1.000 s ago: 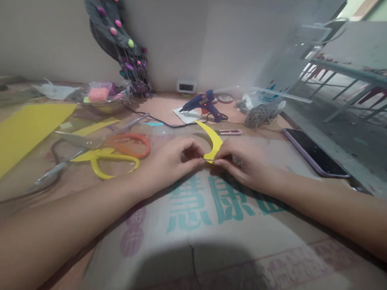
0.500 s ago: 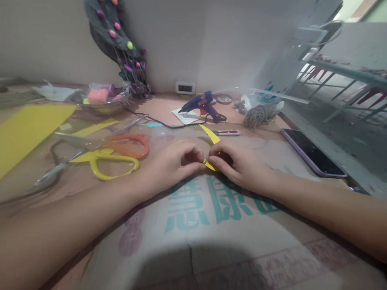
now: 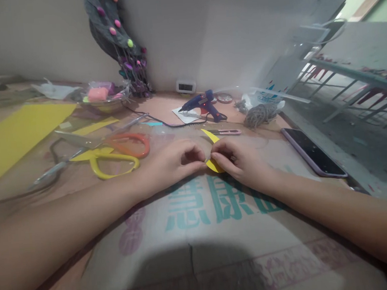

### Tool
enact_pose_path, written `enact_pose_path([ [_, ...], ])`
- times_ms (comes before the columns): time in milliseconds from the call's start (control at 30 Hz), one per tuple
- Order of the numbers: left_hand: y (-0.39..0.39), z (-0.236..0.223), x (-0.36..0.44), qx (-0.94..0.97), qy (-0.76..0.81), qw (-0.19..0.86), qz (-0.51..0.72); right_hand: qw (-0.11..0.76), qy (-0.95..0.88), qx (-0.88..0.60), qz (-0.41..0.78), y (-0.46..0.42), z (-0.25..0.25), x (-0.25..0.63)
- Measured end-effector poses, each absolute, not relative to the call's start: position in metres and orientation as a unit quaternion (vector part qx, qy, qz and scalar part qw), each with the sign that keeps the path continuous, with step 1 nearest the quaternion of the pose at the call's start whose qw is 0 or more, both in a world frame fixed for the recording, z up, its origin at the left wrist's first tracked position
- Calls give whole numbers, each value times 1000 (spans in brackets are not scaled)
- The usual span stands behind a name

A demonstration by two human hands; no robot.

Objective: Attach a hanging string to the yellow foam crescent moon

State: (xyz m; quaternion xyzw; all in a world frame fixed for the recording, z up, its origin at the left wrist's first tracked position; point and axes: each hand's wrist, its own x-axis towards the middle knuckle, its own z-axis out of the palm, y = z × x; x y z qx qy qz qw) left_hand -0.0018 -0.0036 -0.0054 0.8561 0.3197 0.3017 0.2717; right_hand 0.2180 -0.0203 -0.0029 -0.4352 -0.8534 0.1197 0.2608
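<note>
In my right hand point(image 3: 245, 161) a yellow paper crescent point(image 3: 210, 135) is pinched between thumb and fingers. Its pointed tip sticks up behind the fingers, its lower curve shows below, and the middle is covered. My left hand point(image 3: 171, 164) is closed in a pinch just beside the crescent's left edge. Between the fingertips of both hands shows a bit of a thin grey strand point(image 3: 208, 159), mostly hidden. Both hands rest low over a cardboard sheet point(image 3: 161, 250) with green printed characters.
Orange-handled scissors point(image 3: 143, 144) and yellow-handled scissors point(image 3: 96, 168) lie left. Behind are a blue glue gun point(image 3: 198, 102), a pink craft knife point(image 3: 229, 132), grey yarn point(image 3: 261, 114) and a bowl point(image 3: 103, 105). A phone point(image 3: 313, 152) lies right; yellow paper point(image 3: 25, 136) lies left.
The yellow crescent has turned and shifted down in the right fingers, so less of its upper part shows. The right fingers have moved up over its middle. My left hand has stayed nearly still.
</note>
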Motion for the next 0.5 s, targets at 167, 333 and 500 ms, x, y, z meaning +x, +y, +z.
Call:
enact_pose_path([
  [167, -4, -6, -2, 857, 313, 275, 303, 274, -865, -410, 95, -19, -7, 220],
  [333, -3, -7, -3, 857, 313, 275, 304, 264, -866, -413, 96, -17, -9, 223],
  [500, -4, -6, -2, 835, 321, 335, 294, 270, -868, -407, 84, -15, -10, 223],
])
